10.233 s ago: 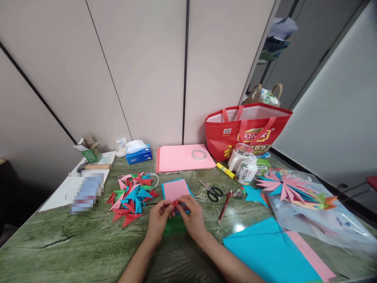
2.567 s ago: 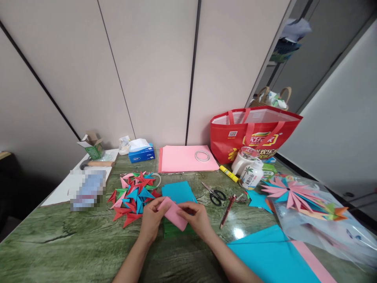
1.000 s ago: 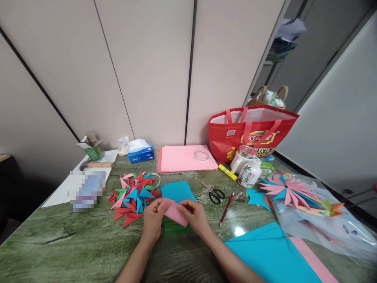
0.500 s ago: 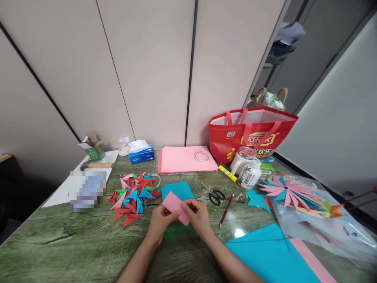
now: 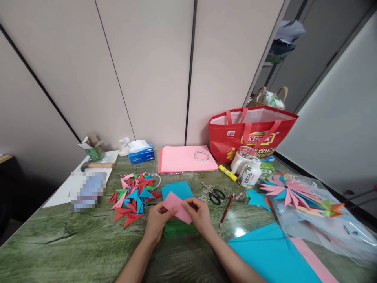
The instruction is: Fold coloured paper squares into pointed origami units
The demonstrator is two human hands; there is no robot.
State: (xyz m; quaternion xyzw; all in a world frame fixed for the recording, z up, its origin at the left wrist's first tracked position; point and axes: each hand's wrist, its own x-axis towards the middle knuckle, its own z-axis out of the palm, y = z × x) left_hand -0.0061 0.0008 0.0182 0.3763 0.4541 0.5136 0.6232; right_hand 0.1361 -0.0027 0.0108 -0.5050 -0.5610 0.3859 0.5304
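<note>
A small pink piece of paper (image 5: 177,205) is held tilted between both hands, above the table's near middle. My left hand (image 5: 157,220) pinches its left edge, thumb on top. On the other side, my right hand (image 5: 199,214) grips the right edge between thumb and fingers. Beneath the hands lie green paper sheets (image 5: 178,229), with blue paper (image 5: 176,190) just behind them. To the left is a heap of folded red, pink, blue and green paper pieces (image 5: 137,198). Black-handled scissors (image 5: 216,195) and a dark red pencil (image 5: 226,212) lie to the right.
Pink sheets (image 5: 182,159) with rings (image 5: 201,156) lie at the back, beside a blue tissue box (image 5: 141,154). A red bag (image 5: 226,141), white bottle (image 5: 249,173) and yellow glue stick (image 5: 227,173) stand or lie back right. Large blue sheets (image 5: 273,255) and a paper flower (image 5: 287,190) are at right.
The pink paper and both hands have shifted very slightly, with a little more green paper showing below. Both hands still grip it.
</note>
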